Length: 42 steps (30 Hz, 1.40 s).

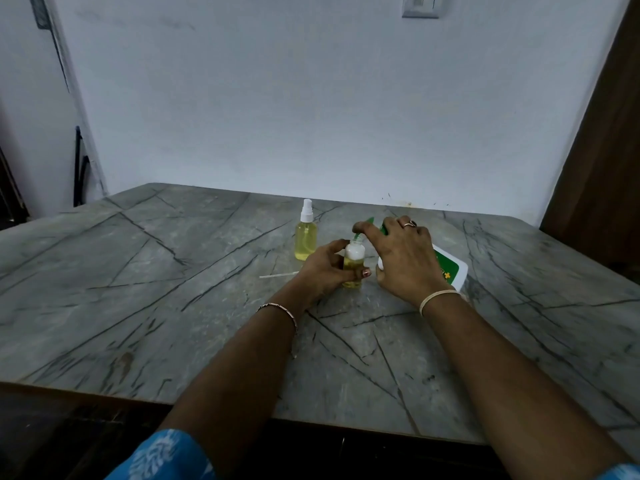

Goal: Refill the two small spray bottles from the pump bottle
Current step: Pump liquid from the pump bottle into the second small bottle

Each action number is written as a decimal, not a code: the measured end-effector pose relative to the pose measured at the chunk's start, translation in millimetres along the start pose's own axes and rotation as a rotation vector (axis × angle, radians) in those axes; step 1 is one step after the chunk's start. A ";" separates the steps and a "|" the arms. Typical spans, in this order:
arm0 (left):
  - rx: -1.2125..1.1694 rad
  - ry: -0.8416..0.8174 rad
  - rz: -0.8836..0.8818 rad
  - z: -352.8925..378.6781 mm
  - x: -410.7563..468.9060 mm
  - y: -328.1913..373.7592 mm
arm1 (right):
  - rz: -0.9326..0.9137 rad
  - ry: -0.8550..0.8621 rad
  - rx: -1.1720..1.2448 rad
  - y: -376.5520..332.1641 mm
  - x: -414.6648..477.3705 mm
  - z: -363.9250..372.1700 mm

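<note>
**Pumping into the open bottle: keep the nozzle over the neck**

The left hand (pixel 325 268) wraps its fingers around the open spray bottle (pixel 354 263), which stands on the stone table (pixel 173 271), thumb behind and fingertips across the front. It looks partly filled: yellow liquid sits at the level of the fingers, with pale foam or white above it up to the shoulder. The right hand (pixel 403 258) lies over the pump bottle (pixel 448 268), which leans toward the small bottle; its fingers curl over the pump head, and the green nozzle (pixel 363 225) pokes out past the fingertips to just above the open neck.

To do this step well, I judge that the nozzle tip should stay directly over the narrow opening before each press, with short, slow strokes so the foam can settle and nothing runs down the outside. The left grip should stay low and firm so the light bottle cannot tip.

Beyond the left fingers, the second spray bottle (pixel 306 237) stands capped and nearly full of yellow liquid, so it appears finished. A thin white dip tube (pixel 277 275) lies on the table just left of the left hand, presumably the removed sprayer's.

The pump bottle carries a green label with yellow marks; the lettering is too small and angled to read, so no brand can be given.
</note>
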<state>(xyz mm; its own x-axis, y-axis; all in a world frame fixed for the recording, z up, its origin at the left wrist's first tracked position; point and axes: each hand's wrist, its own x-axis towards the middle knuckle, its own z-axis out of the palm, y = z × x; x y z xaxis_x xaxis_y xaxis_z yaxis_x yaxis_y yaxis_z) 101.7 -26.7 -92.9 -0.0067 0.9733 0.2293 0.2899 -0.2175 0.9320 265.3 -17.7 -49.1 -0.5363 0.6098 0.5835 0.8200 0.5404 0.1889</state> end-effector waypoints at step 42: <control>-0.015 0.011 0.003 1.9 -2.4 2.0 | -0.029 0.018 0.016 5.6 1.5 5.9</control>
<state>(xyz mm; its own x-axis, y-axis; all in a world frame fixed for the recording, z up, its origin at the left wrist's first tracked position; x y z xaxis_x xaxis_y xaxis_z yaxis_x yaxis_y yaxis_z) 104.0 -29.4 -92.1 -0.0168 0.9718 0.2352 0.2752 -0.2217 0.9355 268.0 -10.3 -51.8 -0.5561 0.5832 0.5921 0.8006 0.5671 0.1934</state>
